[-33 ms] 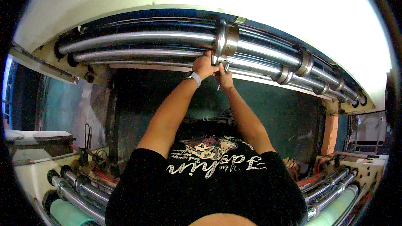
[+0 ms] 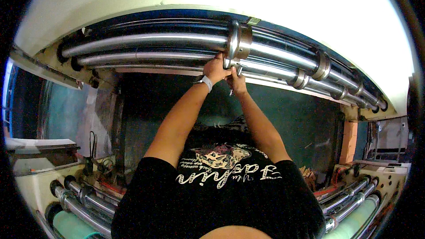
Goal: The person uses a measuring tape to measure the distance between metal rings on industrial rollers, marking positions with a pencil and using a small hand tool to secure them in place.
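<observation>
We see nothing changed from the earlier frame. Our left hand [image 2: 216,67] and right hand [image 2: 237,82] both grip the round metal collar [image 2: 238,42], mid-span on the polished steel rollers [image 2: 146,40]. Duller collars [image 2: 322,65] sit farther right.

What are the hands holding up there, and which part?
Both the left hand and right hand grip the metal collar at its lower edge; a thin tool's grip can't be told.
</observation>
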A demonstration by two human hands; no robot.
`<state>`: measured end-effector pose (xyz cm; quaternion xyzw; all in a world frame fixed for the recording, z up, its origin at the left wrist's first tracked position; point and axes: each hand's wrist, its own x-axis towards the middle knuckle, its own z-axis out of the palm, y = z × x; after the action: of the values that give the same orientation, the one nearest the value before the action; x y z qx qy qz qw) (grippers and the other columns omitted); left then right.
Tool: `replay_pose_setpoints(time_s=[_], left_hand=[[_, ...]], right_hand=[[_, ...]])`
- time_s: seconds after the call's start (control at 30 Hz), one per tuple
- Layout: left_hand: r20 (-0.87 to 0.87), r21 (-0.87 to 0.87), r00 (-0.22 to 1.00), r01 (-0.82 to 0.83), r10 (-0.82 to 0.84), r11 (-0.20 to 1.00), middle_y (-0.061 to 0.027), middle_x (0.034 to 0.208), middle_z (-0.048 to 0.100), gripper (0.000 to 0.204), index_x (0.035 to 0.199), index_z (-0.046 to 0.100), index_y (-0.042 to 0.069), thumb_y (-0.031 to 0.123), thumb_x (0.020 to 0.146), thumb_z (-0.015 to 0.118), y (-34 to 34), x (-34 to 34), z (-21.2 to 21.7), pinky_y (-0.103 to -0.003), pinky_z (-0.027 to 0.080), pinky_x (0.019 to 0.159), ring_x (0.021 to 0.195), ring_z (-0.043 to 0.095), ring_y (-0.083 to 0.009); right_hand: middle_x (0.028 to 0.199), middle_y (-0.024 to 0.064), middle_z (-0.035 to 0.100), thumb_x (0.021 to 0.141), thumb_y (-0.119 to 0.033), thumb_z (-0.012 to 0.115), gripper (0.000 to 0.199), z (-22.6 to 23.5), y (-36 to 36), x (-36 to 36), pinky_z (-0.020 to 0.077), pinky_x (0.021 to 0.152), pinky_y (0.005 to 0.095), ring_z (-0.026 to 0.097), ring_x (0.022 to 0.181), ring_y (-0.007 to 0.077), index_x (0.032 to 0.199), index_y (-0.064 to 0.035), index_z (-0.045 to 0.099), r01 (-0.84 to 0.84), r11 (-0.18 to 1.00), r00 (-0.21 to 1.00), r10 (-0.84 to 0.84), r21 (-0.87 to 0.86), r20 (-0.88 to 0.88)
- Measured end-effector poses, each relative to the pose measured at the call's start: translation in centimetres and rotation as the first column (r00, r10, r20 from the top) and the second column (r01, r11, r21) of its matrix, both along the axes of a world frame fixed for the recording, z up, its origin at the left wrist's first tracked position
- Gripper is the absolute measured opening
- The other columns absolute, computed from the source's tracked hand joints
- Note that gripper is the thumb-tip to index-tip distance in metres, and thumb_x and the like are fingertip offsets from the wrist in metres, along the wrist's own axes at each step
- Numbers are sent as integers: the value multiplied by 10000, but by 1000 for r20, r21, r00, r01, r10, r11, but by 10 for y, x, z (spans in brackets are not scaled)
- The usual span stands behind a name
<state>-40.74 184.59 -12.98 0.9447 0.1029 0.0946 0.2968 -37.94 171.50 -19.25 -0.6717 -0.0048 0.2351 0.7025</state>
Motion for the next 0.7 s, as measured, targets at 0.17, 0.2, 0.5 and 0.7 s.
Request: replay_pose_setpoints(time_s=[0.17, 0.2, 0.5, 0.7], left_hand=[[-57, -26, 998, 17, -18, 1000, -245, 862, 597, 729, 1070, 442, -56, 457, 612, 684, 2, 4, -1, -427, 486, 700, 778, 598, -374], [-57, -15, 998, 7, -8, 1000, -242, 864, 598, 722, 1070, 446, -54, 452, 614, 685, 2, 4, -4, -429, 484, 705, 783, 597, -374], [98, -337, 967, 253, -234, 907, -219, 1193, 473, 1045, 1369, 126, 38, 424, 626, 751, 15, -48, 3, -360, 442, 832, 1042, 519, -287], [64, -404, 895, 427, -441, 809, -275, 1215, 435, 1205, 1362, -118, 43, 408, 623, 761, -8, -79, 5, -337, 392, 892, 1053, 510, -305]], right_hand=[[611, 39, 548, 805, -508, 539, 486, -2, 1, 1, 351, 440, 250, 472, 483, 107, 803, -23, 579, 32, 999, 999, -31, -24, 17], [614, 41, 549, 802, -506, 543, 490, -1, 2, 0, 351, 440, 251, 470, 484, 107, 819, -18, 580, 40, 999, 999, -40, -23, 3], [741, 43, 590, 804, -279, 611, 310, -9, -28, -48, 421, 553, 255, 498, 616, 93, 942, -4, 580, 97, 995, 977, -91, -21, 193], [836, 63, 609, 765, -99, 591, 299, 55, -33, -77, 456, 643, 302, 540, 718, 141, 1047, -16, 540, -563, 824, 819, 566, -61, 92]])
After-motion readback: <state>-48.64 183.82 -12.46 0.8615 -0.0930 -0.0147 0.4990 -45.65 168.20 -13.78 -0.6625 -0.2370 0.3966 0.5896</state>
